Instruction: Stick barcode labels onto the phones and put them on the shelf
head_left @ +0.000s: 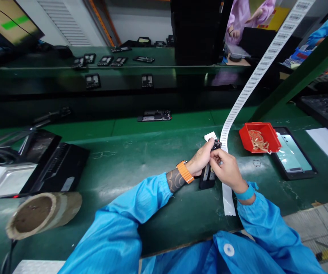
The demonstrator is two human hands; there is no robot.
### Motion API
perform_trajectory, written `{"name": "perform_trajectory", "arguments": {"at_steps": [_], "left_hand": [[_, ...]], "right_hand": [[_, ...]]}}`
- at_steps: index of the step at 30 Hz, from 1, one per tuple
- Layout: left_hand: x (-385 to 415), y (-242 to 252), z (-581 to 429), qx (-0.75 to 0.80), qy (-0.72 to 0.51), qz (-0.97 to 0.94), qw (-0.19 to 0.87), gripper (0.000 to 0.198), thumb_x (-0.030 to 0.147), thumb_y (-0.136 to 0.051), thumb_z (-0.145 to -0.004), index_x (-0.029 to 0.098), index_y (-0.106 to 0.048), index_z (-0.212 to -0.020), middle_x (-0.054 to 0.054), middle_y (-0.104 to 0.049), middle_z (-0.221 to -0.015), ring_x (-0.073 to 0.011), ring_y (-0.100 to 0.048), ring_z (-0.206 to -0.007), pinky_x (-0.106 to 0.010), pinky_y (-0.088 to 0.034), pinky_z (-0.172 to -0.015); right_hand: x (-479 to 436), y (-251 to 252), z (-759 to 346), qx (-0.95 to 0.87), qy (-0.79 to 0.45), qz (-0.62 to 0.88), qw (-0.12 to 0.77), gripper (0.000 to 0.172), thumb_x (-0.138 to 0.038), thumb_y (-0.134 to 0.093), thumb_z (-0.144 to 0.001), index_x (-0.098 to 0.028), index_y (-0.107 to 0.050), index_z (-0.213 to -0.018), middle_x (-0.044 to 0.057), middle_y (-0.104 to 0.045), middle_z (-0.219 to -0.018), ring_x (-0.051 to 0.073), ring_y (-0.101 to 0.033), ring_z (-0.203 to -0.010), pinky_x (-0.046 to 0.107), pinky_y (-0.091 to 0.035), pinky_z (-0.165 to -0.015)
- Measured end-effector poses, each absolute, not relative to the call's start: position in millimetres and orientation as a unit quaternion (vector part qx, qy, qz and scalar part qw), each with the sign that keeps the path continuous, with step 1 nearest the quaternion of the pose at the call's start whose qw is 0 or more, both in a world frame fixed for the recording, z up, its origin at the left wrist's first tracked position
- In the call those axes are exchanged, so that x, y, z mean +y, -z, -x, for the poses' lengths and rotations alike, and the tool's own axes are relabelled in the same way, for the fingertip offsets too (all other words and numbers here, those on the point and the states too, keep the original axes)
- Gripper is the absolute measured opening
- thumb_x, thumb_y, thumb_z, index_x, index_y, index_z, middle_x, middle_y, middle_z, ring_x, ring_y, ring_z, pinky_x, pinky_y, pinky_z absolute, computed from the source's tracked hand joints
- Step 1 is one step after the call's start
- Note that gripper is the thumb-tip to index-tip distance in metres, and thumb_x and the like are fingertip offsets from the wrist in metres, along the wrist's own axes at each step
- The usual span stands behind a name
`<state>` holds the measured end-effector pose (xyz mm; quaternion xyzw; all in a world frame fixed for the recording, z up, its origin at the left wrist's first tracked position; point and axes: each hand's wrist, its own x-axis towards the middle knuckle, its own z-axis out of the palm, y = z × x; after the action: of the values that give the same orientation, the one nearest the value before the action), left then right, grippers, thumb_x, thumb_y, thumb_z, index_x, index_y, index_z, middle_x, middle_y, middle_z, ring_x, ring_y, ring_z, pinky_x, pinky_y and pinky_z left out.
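Observation:
In the head view, an open phone chassis (207,182) with bare inner parts lies tilted over the green bench. My left hand (201,158), below an orange watch band, wraps round its left side, thumb along its upper part. My right hand (226,167) is closed in a pinch over the middle of the chassis; whatever sits between those fingertips is hidden. Just past my left thumb is a small white label piece (210,136). A long strip of barcode labels (242,97) hangs from above and runs down beside and under my right hand.
To the right are a red bin (245,140) of rubber bands and a black tray (301,174) with pale-green phone panels. Another chassis (155,115) lies ahead. A cardboard tube (58,213) and a black device (67,163) stand left. A co-worker in pink (238,19) is behind.

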<state>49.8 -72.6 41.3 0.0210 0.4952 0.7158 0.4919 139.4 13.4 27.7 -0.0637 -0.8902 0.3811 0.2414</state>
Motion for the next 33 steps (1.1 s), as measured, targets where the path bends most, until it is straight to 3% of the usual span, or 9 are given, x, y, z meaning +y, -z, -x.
{"name": "perform_trajectory", "arguments": {"at_steps": [7,14,19,22,25,26,30,33], "left_hand": [[-73,-42,-49,0.513,-0.710,-0.038,0.481,0.042,0.050,-0.045,-0.103,0.016,-0.067,-0.095,-0.004,-0.072,-0.084,-0.0191,-0.068,-0.087,-0.029,-0.052,-0.083],[-72,-33,-41,0.493,-0.729,-0.022,0.475,0.056,0.067,-0.054,-0.092,0.014,-0.070,-0.089,-0.004,-0.069,-0.075,-0.0161,-0.064,-0.068,-0.028,-0.052,-0.070],[-74,-33,-14,0.410,-0.768,0.018,0.492,0.067,0.072,-0.035,-0.096,0.014,-0.068,-0.087,-0.007,-0.068,-0.074,-0.0171,-0.065,-0.061,-0.029,-0.054,-0.062],[-79,-38,2,0.382,-0.784,0.034,0.488,0.070,0.074,-0.031,-0.095,0.014,-0.066,-0.087,-0.008,-0.068,-0.072,-0.0185,-0.064,-0.056,-0.032,-0.056,-0.061],[-82,-39,10,0.359,-0.790,0.033,0.496,0.072,0.074,-0.028,-0.096,0.013,-0.065,-0.085,-0.009,-0.066,-0.070,-0.0191,-0.064,-0.056,-0.034,-0.057,-0.062],[-82,-39,10,0.346,-0.792,0.026,0.502,0.071,0.072,-0.027,-0.097,0.013,-0.066,-0.086,-0.009,-0.067,-0.071,-0.0191,-0.064,-0.057,-0.034,-0.057,-0.063],[-81,-40,4,0.320,-0.772,-0.018,0.548,0.065,0.065,-0.028,-0.101,0.013,-0.068,-0.092,-0.010,-0.070,-0.078,-0.0192,-0.067,-0.063,-0.035,-0.059,-0.067],[-82,-40,-2,0.337,-0.741,-0.029,0.579,0.064,0.063,-0.029,-0.102,0.013,-0.069,-0.095,-0.011,-0.072,-0.081,-0.0192,-0.068,-0.066,-0.036,-0.060,-0.071]], "right_hand": [[15,-28,-140,-0.905,-0.356,0.047,0.228,0.009,-0.018,-0.053,-0.092,-0.022,-0.055,-0.084,0.000,-0.059,-0.073,0.015,-0.055,-0.063,0.027,-0.044,-0.061],[15,-27,-141,-0.911,-0.350,0.026,0.218,0.012,-0.020,-0.050,-0.096,-0.023,-0.053,-0.084,0.000,-0.057,-0.075,0.017,-0.055,-0.067,0.029,-0.044,-0.064],[15,-34,-144,-0.884,-0.397,0.030,0.245,0.015,-0.024,-0.051,-0.096,-0.023,-0.053,-0.081,-0.001,-0.057,-0.071,0.015,-0.054,-0.060,0.029,-0.044,-0.059],[53,-41,-152,-0.864,-0.361,0.112,0.333,0.014,-0.030,-0.052,-0.096,-0.024,-0.055,-0.084,0.001,-0.060,-0.074,0.017,-0.057,-0.062,0.031,-0.046,-0.062],[121,-42,-163,-0.777,-0.221,0.308,0.502,0.016,-0.036,-0.049,-0.097,-0.024,-0.056,-0.088,0.006,-0.063,-0.081,0.020,-0.059,-0.071,0.035,-0.047,-0.068],[143,-41,-166,-0.762,-0.180,0.359,0.509,0.016,-0.035,-0.049,-0.095,-0.024,-0.056,-0.087,0.007,-0.064,-0.082,0.021,-0.059,-0.074,0.036,-0.046,-0.071],[197,-27,-171,-0.818,-0.106,0.432,0.364,0.026,-0.040,-0.049,-0.091,-0.022,-0.052,-0.072,0.008,-0.063,-0.071,0.025,-0.059,-0.074,0.041,-0.042,-0.076],[200,-20,-169,-0.825,-0.051,0.453,0.335,0.037,-0.044,-0.041,-0.095,-0.021,-0.053,-0.067,0.010,-0.062,-0.071,0.028,-0.058,-0.078,0.045,-0.039,-0.080]]}}
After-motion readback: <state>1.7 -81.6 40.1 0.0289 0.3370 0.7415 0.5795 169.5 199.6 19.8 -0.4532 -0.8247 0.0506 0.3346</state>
